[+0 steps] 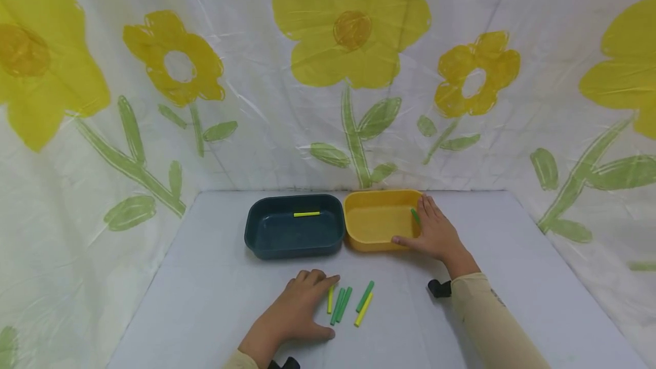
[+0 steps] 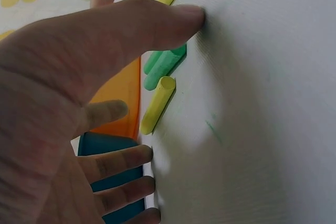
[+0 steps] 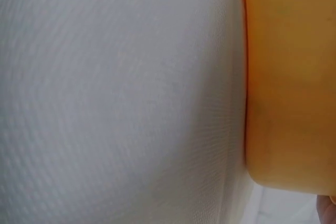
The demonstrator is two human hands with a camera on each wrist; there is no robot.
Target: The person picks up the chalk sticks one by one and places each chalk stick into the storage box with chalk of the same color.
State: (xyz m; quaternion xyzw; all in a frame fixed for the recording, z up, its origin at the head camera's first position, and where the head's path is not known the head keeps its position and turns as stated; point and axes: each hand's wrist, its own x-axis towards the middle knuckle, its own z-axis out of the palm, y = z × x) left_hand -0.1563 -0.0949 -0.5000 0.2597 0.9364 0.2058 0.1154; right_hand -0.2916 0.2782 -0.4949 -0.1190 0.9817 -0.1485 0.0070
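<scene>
My left hand (image 1: 302, 312) hovers low over the table with thumb and fingers spread, left of several chalk sticks. A yellow chalk (image 1: 330, 300) lies by its index finger, and two green chalks (image 1: 343, 306) lie just right of that. Farther right, another green chalk (image 1: 365, 296) rests against a second yellow chalk (image 2: 158, 106). My right hand (image 1: 435, 235) reaches over the right end of the yellow bin (image 1: 376, 246), thumb at the front rim and fingers extended toward the back corner. Inside that bin, a green chalk (image 1: 415, 216) leans near the palm, partly hidden.
A dark teal bin (image 1: 292, 254) stands directly left of the yellow one, with a yellow chalk (image 1: 306, 214) inside. Both sit toward the back of the white table (image 1: 205, 278), before a curtain (image 1: 246, 147) printed with flowers. A green smear marks the cloth.
</scene>
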